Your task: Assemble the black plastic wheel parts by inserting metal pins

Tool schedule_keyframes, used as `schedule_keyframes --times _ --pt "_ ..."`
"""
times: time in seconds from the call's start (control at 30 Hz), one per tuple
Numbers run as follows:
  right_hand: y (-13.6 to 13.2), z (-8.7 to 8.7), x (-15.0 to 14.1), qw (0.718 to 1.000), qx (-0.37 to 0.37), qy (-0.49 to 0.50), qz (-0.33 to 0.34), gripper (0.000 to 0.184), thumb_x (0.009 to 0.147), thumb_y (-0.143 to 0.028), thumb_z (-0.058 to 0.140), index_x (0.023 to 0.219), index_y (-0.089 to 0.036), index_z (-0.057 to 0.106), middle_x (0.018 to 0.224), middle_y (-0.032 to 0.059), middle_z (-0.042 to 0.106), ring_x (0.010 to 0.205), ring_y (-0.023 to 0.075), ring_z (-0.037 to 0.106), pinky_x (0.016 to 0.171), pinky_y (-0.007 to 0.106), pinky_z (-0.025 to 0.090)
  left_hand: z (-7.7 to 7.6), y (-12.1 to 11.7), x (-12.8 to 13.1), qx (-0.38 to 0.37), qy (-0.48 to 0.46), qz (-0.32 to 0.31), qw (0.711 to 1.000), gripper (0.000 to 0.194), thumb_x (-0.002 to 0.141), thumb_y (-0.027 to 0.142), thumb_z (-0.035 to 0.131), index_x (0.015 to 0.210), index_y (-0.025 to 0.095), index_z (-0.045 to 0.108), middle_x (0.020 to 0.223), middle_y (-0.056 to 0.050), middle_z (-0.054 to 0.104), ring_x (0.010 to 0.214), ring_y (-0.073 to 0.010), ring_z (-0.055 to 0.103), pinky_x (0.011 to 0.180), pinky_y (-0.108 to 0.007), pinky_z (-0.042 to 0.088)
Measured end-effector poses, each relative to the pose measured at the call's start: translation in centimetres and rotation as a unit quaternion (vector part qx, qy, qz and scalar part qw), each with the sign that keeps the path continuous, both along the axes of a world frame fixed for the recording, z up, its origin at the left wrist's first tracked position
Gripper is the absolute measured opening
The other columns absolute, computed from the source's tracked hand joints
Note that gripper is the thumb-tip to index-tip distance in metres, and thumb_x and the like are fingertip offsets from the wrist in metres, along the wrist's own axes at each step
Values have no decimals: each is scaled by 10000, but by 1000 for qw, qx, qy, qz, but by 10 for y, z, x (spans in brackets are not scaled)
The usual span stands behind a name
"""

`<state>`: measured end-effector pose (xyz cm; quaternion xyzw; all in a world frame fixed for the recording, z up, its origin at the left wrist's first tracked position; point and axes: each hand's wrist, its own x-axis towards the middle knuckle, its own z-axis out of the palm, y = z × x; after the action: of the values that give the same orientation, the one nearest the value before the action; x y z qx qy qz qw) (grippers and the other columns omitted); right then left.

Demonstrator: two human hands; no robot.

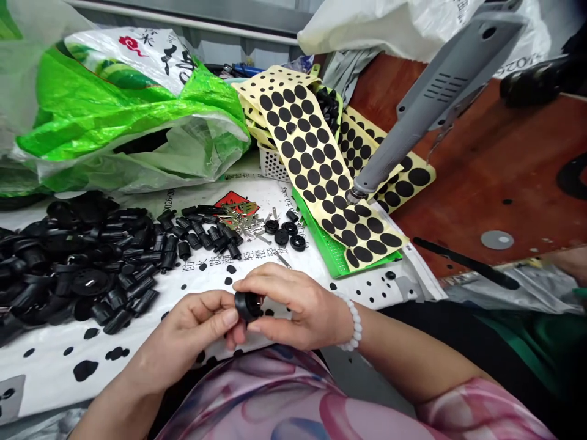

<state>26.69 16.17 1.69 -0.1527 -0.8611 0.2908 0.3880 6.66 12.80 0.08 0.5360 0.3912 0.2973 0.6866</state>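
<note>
Both hands meet low in the middle of the view over a white woven sheet [55, 366]. My left hand [192, 330] pinches a small round black plastic part [247, 304] between thumb and fingers. My right hand [293, 305], with a white bead bracelet at the wrist, curls over the same part from the right and grips it too. A heap of black plastic parts [77, 263] lies to the left. Small metal pieces [245, 221] and a few black rings [287, 231] lie just beyond the hands.
Yellow sheets of round black pads [321, 165] drape over a green tray [330, 250] and a white basket [273, 165]. A grey tool arm [431, 104] slants down over them. Green and clear plastic bags [119, 116] sit at back left. A brown board [504, 183] lies at right.
</note>
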Motion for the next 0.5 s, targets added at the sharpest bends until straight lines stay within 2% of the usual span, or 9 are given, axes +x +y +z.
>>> schedule_keyframes --times 0.07,0.17,0.3,0.5 --pt "0 0 0 1000 -9 6 11 329 877 -205 555 1161 -42 524 1024 168 599 968 196 556 851 320 496 -2 -2 1 -65 -54 19 996 263 846 392 562 744 155 613 593 0 610 557 -92 515 593 -204 425" --pt "-1 -1 0 1000 -21 1 6 343 870 -182 561 1187 -61 514 1054 165 597 1010 197 555 877 326 495 -2 -4 3 -85 -54 51 994 257 827 386 594 724 151 598 576 12 589 526 -71 463 539 -180 374" --pt "-2 -2 2 999 -23 -13 -20 358 861 -187 603 1192 -71 528 1071 165 614 1029 203 569 895 331 494 9 -5 9 -26 19 81 996 257 821 391 586 708 161 577 569 29 551 522 -70 428 508 -178 337" --pt "-7 -20 -1 985 -144 76 -48 360 881 -164 562 1237 -199 516 1174 101 615 1080 195 594 933 344 497 25 -8 25 103 129 136 977 190 844 332 496 743 182 555 608 34 513 573 -102 459 549 -214 377"
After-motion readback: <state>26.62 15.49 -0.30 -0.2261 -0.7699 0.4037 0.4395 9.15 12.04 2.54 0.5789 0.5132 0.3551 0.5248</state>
